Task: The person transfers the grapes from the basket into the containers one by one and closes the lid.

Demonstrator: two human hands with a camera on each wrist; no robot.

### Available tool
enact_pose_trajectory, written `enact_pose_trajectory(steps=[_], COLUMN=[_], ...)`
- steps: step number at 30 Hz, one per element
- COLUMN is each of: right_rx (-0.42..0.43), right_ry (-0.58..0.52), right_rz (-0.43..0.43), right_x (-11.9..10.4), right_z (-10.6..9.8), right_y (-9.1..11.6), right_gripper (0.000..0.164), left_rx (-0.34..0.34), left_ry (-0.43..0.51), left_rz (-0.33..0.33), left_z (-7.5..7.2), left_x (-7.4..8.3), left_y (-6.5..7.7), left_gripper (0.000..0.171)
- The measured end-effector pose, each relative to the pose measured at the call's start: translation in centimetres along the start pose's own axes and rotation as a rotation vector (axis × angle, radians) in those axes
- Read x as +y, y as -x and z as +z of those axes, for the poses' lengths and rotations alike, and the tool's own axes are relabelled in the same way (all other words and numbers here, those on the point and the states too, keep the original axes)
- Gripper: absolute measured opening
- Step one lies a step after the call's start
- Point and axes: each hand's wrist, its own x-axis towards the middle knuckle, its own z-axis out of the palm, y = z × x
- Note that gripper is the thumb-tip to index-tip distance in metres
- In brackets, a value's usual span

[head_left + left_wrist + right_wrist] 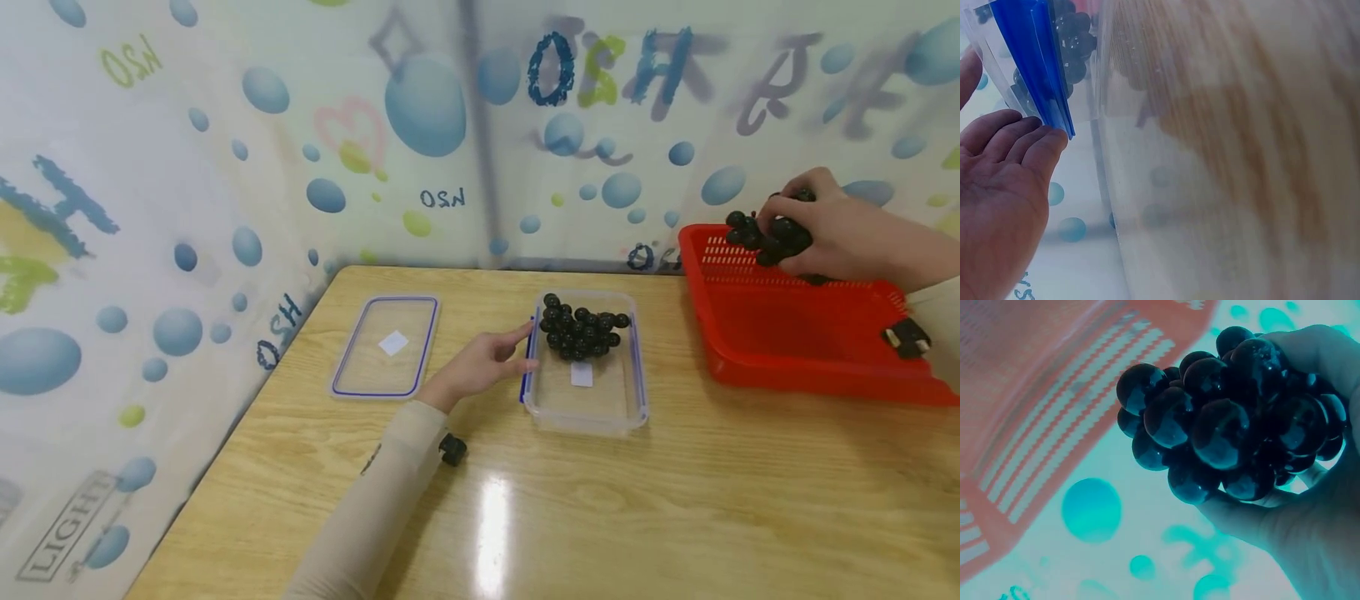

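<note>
A bunch of black grapes (1210,425) is in my right hand (843,225), with fingers and thumb round it, above the back of the red plastic basket (817,379). My left hand (483,362) has its fingers extended against the left side of a clear plastic container (592,412), fingertips at the blue clip flap (1038,62). In that container lies a second bunch of black grapes (581,333), toward its back, beside a small white label (581,374). Part of the bunch in the right hand is hidden behind the fingers.
A clear lid (371,367) with a blue seal lies flat on the wooden table (645,508), left of the container. The basket stands on the right. A patterned curtain (420,225) hangs behind the table and along its left side.
</note>
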Motion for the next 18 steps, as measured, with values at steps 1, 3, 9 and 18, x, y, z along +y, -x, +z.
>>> enact_pose_trajectory(steps=[1,3,9,18], right_rx=[0.012,0.024,0.009,0.029], right_ry=[0.000,-0.005,-0.006,-0.045], right_rz=[-0.006,-0.011,0.000,-0.079], right_x=[-0.4,-1.1,-3.0,-5.3], right_z=[-0.2,-0.6,-1.0,-1.1], right_y=[0.0,0.0,0.0,-0.2], right_gripper=[0.041,0.041,0.043,0.043], left_rx=[0.001,0.000,-0.005,-0.002], left_ry=[0.001,0.002,-0.011,-0.007], left_rz=[-0.001,0.000,-0.001,-0.008], left_z=[0.0,0.0,0.0,-0.1], left_x=[0.0,0.1,0.2,0.1], left_y=[0.0,0.0,0.1,0.1], left_gripper=[0.066,0.066,0.067,0.069])
